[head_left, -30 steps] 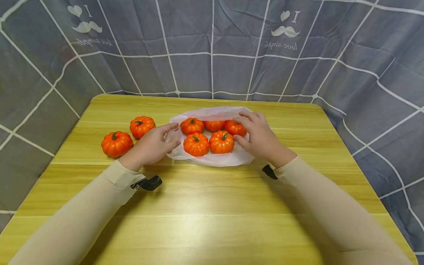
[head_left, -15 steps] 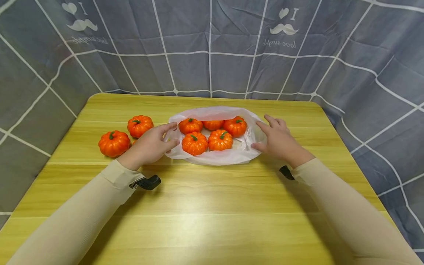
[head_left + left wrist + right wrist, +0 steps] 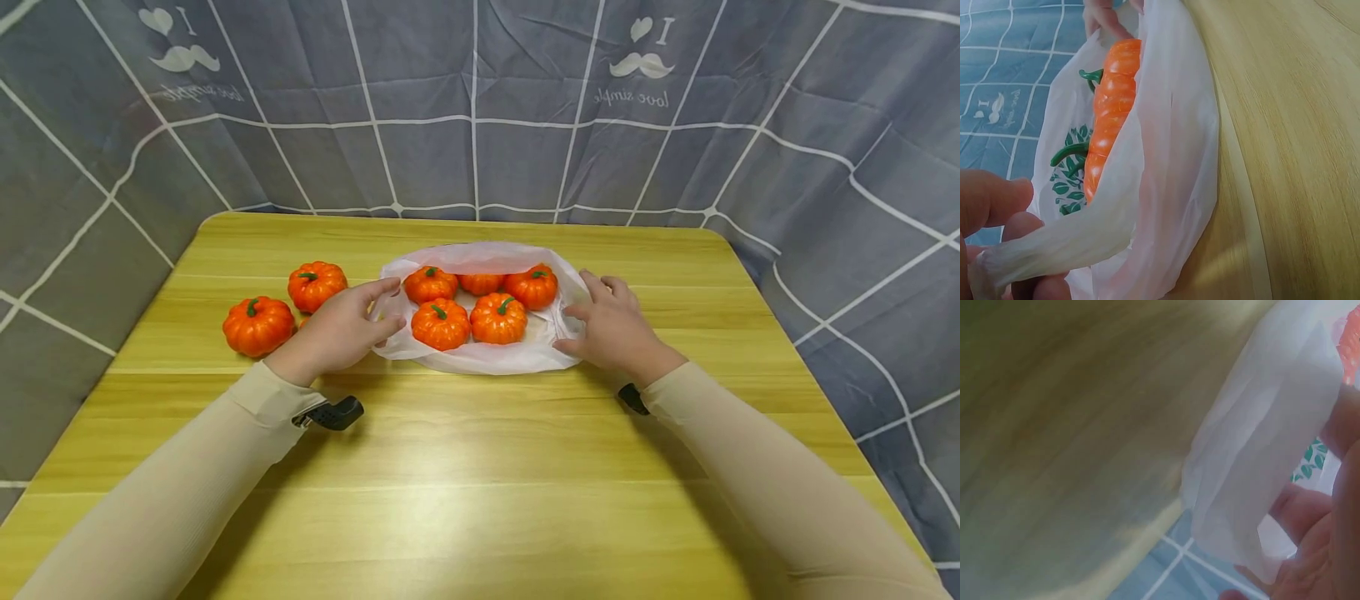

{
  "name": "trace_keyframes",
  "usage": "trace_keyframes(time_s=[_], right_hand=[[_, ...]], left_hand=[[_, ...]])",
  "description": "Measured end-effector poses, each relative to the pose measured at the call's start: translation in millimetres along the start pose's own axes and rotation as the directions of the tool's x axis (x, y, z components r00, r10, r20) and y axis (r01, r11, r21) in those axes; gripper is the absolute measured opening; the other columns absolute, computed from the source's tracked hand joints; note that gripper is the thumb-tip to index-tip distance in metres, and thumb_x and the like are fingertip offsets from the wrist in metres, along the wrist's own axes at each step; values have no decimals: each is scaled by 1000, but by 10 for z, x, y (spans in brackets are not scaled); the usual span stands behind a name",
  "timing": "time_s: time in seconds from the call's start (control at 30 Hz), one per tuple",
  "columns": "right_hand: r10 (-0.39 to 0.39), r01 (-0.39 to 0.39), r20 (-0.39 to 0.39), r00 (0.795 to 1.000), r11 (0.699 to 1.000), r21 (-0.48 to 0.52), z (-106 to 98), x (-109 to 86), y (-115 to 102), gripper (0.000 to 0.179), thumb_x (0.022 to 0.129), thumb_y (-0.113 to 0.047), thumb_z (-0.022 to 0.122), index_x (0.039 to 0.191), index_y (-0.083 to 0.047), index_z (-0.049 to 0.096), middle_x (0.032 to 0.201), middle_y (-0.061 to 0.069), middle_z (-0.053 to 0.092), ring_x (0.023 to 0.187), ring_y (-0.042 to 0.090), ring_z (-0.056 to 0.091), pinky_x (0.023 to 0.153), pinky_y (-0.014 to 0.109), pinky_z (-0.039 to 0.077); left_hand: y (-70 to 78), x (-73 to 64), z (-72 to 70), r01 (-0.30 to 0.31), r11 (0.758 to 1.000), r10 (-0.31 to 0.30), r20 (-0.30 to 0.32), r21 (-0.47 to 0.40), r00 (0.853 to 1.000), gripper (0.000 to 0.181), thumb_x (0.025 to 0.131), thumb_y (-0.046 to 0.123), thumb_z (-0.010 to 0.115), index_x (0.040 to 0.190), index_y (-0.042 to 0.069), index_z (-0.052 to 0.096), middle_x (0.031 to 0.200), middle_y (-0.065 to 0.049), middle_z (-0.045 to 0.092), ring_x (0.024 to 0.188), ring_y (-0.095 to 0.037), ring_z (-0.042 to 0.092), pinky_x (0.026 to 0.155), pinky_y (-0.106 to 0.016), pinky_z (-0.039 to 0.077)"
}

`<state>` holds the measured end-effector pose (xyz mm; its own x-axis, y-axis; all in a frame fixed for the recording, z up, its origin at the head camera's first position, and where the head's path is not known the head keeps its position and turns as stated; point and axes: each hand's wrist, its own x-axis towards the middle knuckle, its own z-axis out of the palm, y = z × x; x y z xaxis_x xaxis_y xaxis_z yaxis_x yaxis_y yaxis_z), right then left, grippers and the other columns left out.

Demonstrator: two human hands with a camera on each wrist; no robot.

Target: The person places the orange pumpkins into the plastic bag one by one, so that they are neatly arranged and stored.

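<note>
A white plastic bag point(image 3: 487, 364) lies on the table with its mouth spread wide, and several small orange pumpkins point(image 3: 498, 318) with green stems sit inside. At the bag's left end my left hand point(image 3: 341, 329) holds a gathered strip of the bag; the left wrist view shows the strip running into the curled fingers. My right hand point(image 3: 618, 329) is at the opposite end, its fingers spread and touching the rim, some of them inside the mouth. Left of the bag stand two more pumpkins point(image 3: 258, 327), and a third is mostly hidden behind my left hand.
The wooden table point(image 3: 480, 483) has rounded far corners. A grey checked curtain point(image 3: 435, 75) surrounds it on the back and both sides. A black strap device point(image 3: 337, 412) is on the left wrist, and another point(image 3: 633, 398) is at the right.
My right hand has withdrawn from over the right-hand pumpkin, gone out past the bag's right end, then come back slightly to touch the rim. The left hand has stayed nearly still.
</note>
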<state>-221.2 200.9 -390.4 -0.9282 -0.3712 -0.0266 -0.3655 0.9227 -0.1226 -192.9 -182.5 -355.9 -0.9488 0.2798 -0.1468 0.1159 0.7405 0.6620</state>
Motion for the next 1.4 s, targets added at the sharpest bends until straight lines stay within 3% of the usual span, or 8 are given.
trace_keyframes(time_s=[0.13, 0.4, 0.63, 0.73, 0.83, 0.97, 1.17, 1.4], right_hand=[[-34, 34, 9, 999, 999, 12, 46, -2, 65, 52, 91, -49, 76, 129, -15, 77, 169, 29, 28, 148, 56, 28, 121, 71, 22], [-41, 38, 39, 998, 996, 81, 130, 22, 132, 33, 91, -38, 79, 114, -14, 82, 167, 29, 32, 146, 58, 29, 121, 69, 20], [28, -2, -99, 995, 966, 257, 55, -2, 100, 21, 97, -24, 71, 101, -7, 81, 158, 29, 45, 143, 52, 31, 118, 63, 27], [61, 17, -208, 976, 936, 352, 10, -54, 75, 18, 97, -20, 71, 99, -3, 78, 154, 30, 48, 143, 53, 31, 116, 64, 28], [80, 68, -325, 942, 904, 421, -14, -96, 58, 15, 95, -14, 72, 95, 0, 75, 147, 30, 53, 139, 54, 35, 113, 64, 29], [127, 114, -426, 896, 862, 495, -38, -135, 47, 13, 94, -9, 72, 86, 1, 70, 139, 29, 58, 137, 53, 37, 111, 64, 30], [161, 129, -478, 863, 846, 518, -83, -185, 15, 11, 94, -6, 70, 88, 0, 64, 122, 26, 66, 118, 46, 52, 102, 50, 40], [95, 147, -390, 916, 825, 546, -114, -201, 12, 36, 95, -1, 65, 131, 2, 60, 92, 16, 68, 72, 20, 55, 54, 21, 38]], left_hand=[[-2, -5, -4, -4, 1000, 4, 4, 3, 1000, 70, 105, 32, 64, 165, 10, 35, 158, -9, 54, 68, -22, 63, 49, -29, 37], [2, 0, 6, 5, 1000, -5, 21, 10, 1000, 72, 104, 34, 64, 165, 10, 34, 120, -12, 74, 60, -21, 56, 49, -29, 36], [-14, 7, 8, -5, 1000, 4, 13, 25, 1000, 71, 105, 35, 63, 165, 11, 35, 158, -11, 54, 84, -16, 76, 74, -33, 50], [-9, 0, 1, -15, 1000, 15, 9, 25, 1000, 72, 104, 35, 64, 165, 11, 34, 161, -11, 51, 81, -16, 74, 72, -35, 50], [5, -21, -19, -24, 999, 24, 2, 30, 1000, 74, 104, 36, 65, 166, 12, 32, 133, -13, 71, 72, -18, 67, 64, -36, 46], [21, -66, -63, -23, 998, 23, -11, 60, 1000, 76, 104, 38, 64, 167, 14, 31, 104, -14, 69, 76, -24, 58, 67, -37, 46], [-13, -175, -143, -4, 995, 10, -59, 103, 998, 75, 103, 35, 65, 167, 14, 31, 150, -18, 55, 125, -39, 61, 93, -51, 57], [-162, -279, -206, -19, 973, 44, -105, 230, 993, 73, 101, 30, 69, 162, 5, 38, 161, -23, 45, 147, -51, 37, 120, -67, 31]])
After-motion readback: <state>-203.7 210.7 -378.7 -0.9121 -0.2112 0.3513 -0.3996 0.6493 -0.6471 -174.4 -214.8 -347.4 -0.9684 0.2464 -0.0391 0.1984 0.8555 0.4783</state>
